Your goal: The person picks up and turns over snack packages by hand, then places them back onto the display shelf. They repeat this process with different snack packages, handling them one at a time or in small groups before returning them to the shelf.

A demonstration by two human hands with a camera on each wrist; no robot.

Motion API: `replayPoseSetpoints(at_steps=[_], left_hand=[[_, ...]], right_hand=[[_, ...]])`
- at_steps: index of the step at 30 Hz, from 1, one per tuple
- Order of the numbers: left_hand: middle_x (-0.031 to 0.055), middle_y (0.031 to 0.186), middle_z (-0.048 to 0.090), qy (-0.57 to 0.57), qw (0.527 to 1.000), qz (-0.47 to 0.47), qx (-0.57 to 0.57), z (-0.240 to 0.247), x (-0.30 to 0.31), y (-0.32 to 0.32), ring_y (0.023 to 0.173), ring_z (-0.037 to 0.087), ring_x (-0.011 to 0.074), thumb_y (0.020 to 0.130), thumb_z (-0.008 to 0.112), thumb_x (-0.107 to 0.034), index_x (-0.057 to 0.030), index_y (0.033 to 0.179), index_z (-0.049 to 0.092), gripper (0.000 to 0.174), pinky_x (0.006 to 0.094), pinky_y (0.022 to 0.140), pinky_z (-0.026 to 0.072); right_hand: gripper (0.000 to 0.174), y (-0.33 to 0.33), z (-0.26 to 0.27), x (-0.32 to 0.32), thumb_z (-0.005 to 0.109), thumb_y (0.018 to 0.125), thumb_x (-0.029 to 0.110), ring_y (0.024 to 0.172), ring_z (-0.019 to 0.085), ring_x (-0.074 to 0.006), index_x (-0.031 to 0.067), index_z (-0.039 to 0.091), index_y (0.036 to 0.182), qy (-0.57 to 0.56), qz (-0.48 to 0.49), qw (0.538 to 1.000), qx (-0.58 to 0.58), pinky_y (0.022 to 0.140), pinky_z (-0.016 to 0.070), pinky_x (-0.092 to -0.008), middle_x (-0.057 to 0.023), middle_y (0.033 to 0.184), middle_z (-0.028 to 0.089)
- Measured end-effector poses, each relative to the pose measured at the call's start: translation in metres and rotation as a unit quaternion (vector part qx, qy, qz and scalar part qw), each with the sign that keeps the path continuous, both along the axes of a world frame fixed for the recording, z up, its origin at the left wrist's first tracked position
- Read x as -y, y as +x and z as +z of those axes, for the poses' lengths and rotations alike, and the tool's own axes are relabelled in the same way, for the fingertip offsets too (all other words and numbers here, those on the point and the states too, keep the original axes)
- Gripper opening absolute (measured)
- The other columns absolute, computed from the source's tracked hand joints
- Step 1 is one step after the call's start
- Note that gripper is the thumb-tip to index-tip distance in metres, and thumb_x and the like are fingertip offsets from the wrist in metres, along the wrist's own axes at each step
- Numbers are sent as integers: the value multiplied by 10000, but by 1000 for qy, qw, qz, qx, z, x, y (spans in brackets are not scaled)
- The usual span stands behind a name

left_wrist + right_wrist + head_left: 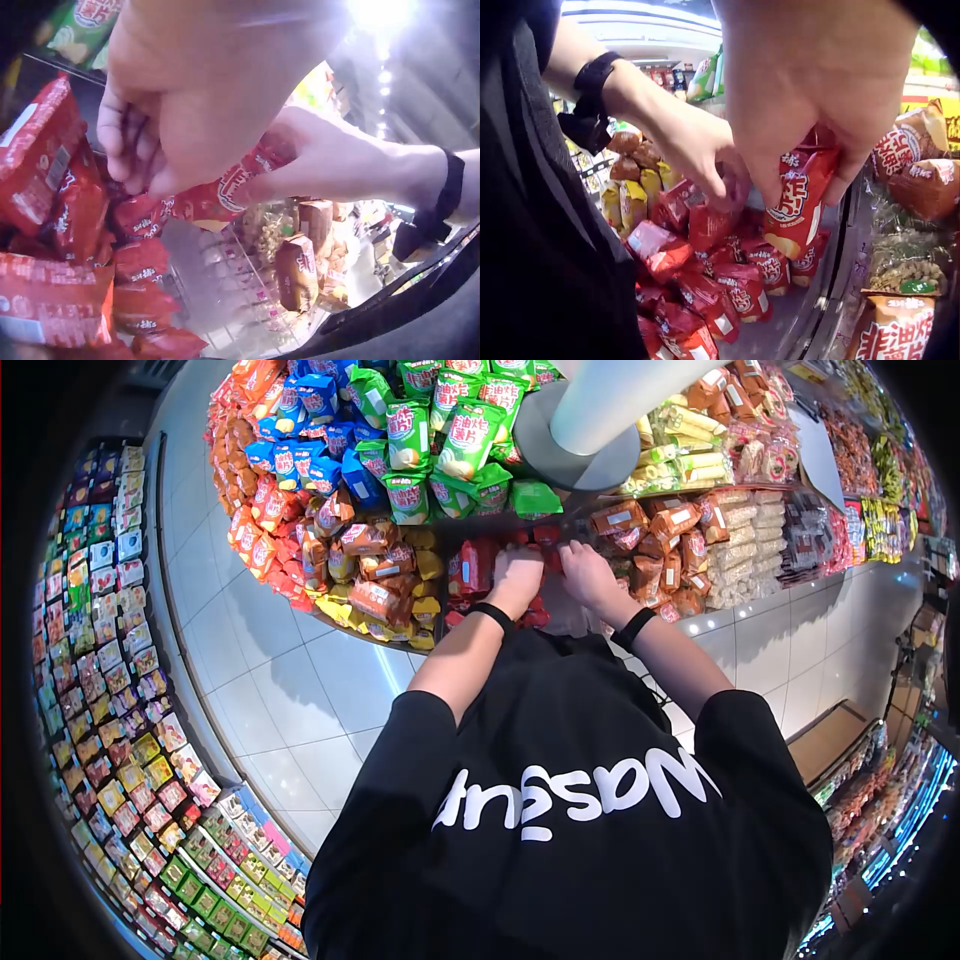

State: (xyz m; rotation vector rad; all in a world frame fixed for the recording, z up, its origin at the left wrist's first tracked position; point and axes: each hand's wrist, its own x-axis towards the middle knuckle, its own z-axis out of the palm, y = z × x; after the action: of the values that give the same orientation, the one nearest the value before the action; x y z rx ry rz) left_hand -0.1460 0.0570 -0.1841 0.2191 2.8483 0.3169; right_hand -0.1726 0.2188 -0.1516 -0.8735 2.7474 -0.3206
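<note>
In the right wrist view, the right hand (817, 75) grips a red snack bag (799, 202) upright between thumb and fingers, above a bin of red bags (742, 289). The left hand (697, 154) is at the other side of that bin, its curled fingers on a red bag (709, 225). In the left wrist view, the left hand (195, 82) is close up, fingers bent down over the red bags (142, 259), with the right hand (322, 154) behind it. The head view has both hands, left (518, 575) and right (590, 572), side by side over the bin.
Green bags (465, 440) are heaped beyond the bin, below a round pillar (610, 405). Brown and yellow bags (385, 585) lie to the left, more brown bags (670, 550) to the right. Tiled floor (290, 700) and a long stocked shelf (110, 690) are at the far left.
</note>
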Motion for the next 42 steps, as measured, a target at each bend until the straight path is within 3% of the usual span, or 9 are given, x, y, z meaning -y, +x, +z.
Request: replayPoseSetpoints(at_steps=[4, 8, 17, 23, 26, 30, 36, 39, 42], left_hand=[[152, 1174, 617, -35, 999, 5, 17, -23, -6, -10, 1155, 554, 311, 832, 650, -231, -81, 1013, 702, 241, 435, 959, 447], [82, 1137, 659, -34, 999, 29, 24, -34, -4, -16, 1103, 589, 279, 852, 623, -243, -118, 1041, 728, 249, 434, 945, 430], [72, 1065, 705, -7, 999, 20, 27, -41, 3, -17, 1117, 598, 258, 899, 549, -218, -139, 992, 741, 227, 438, 941, 422], [70, 1060, 716, -22, 1000, 17, 0, -60, 3, -13, 1104, 602, 247, 902, 547, -216, -159, 966, 752, 222, 427, 942, 404], [76, 1064, 716, -46, 997, -7, 65, -53, 3, -16, 1129, 584, 254, 900, 550, -219, -143, 965, 752, 226, 433, 948, 396], [80, 1073, 703, -56, 997, -15, 40, -45, 4, -8, 1138, 560, 261, 905, 539, -223, -110, 999, 736, 245, 442, 957, 394], [146, 1103, 622, 45, 997, -5, -59, -9, 19, 5, 1119, 540, 321, 866, 547, -156, -36, 1043, 669, 245, 462, 950, 418], [193, 1133, 573, 101, 987, 25, -125, 41, 49, 25, 1098, 532, 371, 811, 598, -118, 7, 1098, 604, 313, 478, 938, 442], [226, 1145, 550, 74, 986, 94, -112, 65, 79, 43, 1084, 529, 402, 779, 659, -144, 30, 1156, 546, 430, 479, 924, 464]], right_hand=[[256, -6, -15, 3, 595, 789, 112, 985, 641, -302, 31, 601, 1031, 71, 44, 996, -25, 843, 534, -403, -164, 1003, 633], [227, -12, -24, 2, 562, 834, 163, 1043, 632, -270, 51, 632, 1019, 91, 83, 990, -70, 879, 517, -386, -144, 1055, 642], [313, -16, -58, 2, 557, 844, 181, 1212, 509, -283, 65, 638, 1123, 112, 138, 968, -177, 1025, 429, -424, -137, 1224, 575], [353, -14, -78, -3, 565, 848, 184, 1199, 528, -277, 71, 621, 1178, 75, 108, 987, -97, 1040, 426, -418, -140, 1253, 571], [434, -18, -66, -6, 554, 841, 139, 1254, 509, -308, 43, 569, 1263, 89, 130, 987, -13, 1056, 415, -394, -180, 1299, 545], [303, -28, -72, 1, 572, 835, 177, 1136, 556, -256, 84, 665, 1108, 74, 169, 981, -64, 986, 426, -389, -101, 1134, 607], [376, -27, -96, -2, 637, 818, 227, 1115, 573, -285, 84, 628, 1166, -37, 123, 984, -125, 966, 442, -394, -108, 1116, 612], [384, -23, -60, -5, 660, 833, 231, 1096, 583, -295, 81, 614, 1183, 27, 80, 993, -78, 932, 466, -401, -109, 1124, 611], [344, -14, -15, 0, 665, 846, 198, 1020, 598, -299, 80, 614, 1166, -58, 6, 995, -83, 872, 488, -402, -113, 1086, 612]])
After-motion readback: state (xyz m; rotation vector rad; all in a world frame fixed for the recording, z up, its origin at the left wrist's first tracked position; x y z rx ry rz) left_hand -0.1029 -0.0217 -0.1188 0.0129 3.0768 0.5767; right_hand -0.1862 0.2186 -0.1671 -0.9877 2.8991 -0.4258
